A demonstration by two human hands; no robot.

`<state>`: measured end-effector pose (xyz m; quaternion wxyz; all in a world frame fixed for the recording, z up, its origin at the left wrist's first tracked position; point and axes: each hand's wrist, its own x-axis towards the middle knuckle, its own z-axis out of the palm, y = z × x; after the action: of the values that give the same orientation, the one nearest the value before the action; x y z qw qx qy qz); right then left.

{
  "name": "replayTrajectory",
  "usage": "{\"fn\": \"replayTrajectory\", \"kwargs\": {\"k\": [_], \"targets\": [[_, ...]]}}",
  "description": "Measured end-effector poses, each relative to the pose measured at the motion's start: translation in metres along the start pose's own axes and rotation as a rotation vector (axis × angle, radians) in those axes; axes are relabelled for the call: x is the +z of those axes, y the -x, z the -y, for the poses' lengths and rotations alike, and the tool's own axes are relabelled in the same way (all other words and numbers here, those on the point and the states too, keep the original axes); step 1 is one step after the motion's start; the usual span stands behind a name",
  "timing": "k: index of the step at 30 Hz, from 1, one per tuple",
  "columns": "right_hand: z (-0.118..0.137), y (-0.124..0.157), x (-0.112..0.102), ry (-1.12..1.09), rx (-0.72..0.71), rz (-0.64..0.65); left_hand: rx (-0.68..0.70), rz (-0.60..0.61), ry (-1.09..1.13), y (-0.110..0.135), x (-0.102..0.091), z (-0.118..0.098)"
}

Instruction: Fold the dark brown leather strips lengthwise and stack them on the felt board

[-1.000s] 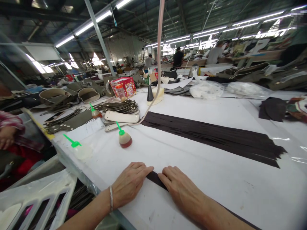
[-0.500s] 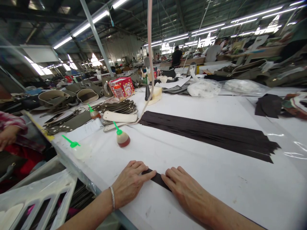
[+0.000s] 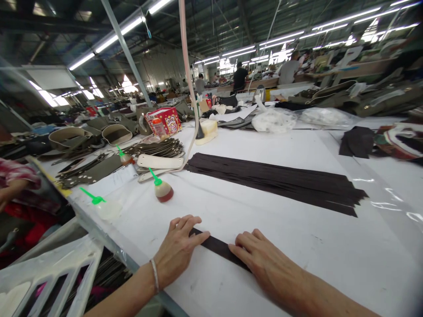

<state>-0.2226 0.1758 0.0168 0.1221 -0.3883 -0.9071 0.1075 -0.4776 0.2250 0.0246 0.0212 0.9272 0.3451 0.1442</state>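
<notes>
A thin dark brown strip (image 3: 220, 246) lies flat on the white table (image 3: 297, 246) near its front edge. My left hand (image 3: 178, 246), with a bracelet at the wrist, lies flat with fingers stretched over the strip's left end. To the right, my right hand (image 3: 261, 259) presses flat on the same strip, fingers extended. A short length of strip shows between the two hands. Farther back lies a long stack of dark brown strips (image 3: 274, 178).
Glue bottles with green nozzles (image 3: 161, 188) (image 3: 104, 207) stand left of the hands. Beige straps (image 3: 160, 162) and olive leather pieces (image 3: 95, 169) lie at back left. A hose (image 3: 187, 66) hangs from above. Another person's sleeve (image 3: 13, 176) is at far left. Plastic bags (image 3: 274, 121) sit behind.
My hands have spread apart along the strip, the right one sliding rightward, so more of the strip shows between them. The view has shifted slightly.
</notes>
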Motion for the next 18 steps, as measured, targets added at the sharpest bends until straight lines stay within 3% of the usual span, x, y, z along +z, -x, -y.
{"fn": "replayTrajectory", "kwargs": {"k": [4, 7, 11, 18], "targets": [[0.000, 0.000, 0.004, -0.001, 0.004, -0.017, -0.033, -0.046, 0.163, -0.009, 0.024, -0.044], [0.000, 0.002, 0.003, 0.016, 0.001, -0.020, -0.059, -0.073, 0.208, -0.008, 0.040, -0.062], [-0.002, 0.015, -0.001, 0.045, -0.011, -0.017, -0.049, -0.091, 0.136, 0.000, 0.043, -0.063], [-0.008, 0.047, -0.005, 0.083, -0.035, -0.027, -0.003, -0.003, -0.075, 0.006, 0.034, -0.064]]}}
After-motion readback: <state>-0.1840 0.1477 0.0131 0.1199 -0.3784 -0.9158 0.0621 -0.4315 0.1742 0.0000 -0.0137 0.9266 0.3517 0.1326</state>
